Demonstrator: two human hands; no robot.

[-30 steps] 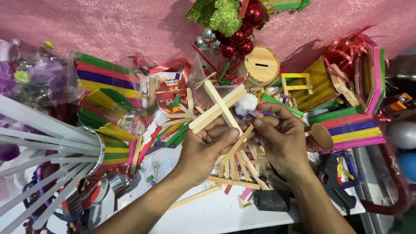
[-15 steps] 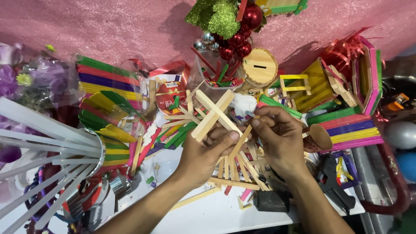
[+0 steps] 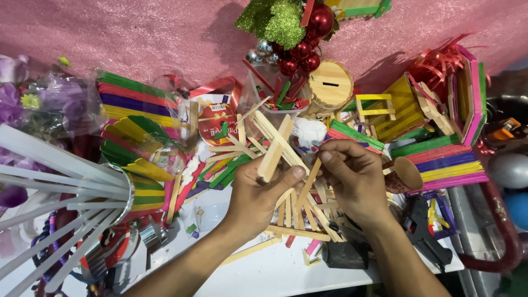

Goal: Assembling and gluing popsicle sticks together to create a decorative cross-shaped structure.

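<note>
Two bare hands work above the white tabletop [image 3: 275, 272]: one left hand [image 3: 258, 195] and one right hand [image 3: 352, 181]. Beyond them hang about four shiny red round baubles [image 3: 308, 38] and one round pale wooden coin box [image 3: 330, 85]. Right of that box sits one black plastic glue gun [image 3: 423, 231].

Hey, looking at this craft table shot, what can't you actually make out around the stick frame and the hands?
Head view:
- Left hand palm: turned away.
- Stick frame joints: covered by fingers of the right hand.
- White slats: cut off by the left edge.
- Black glue gun tip: hidden behind the right wrist.
</note>
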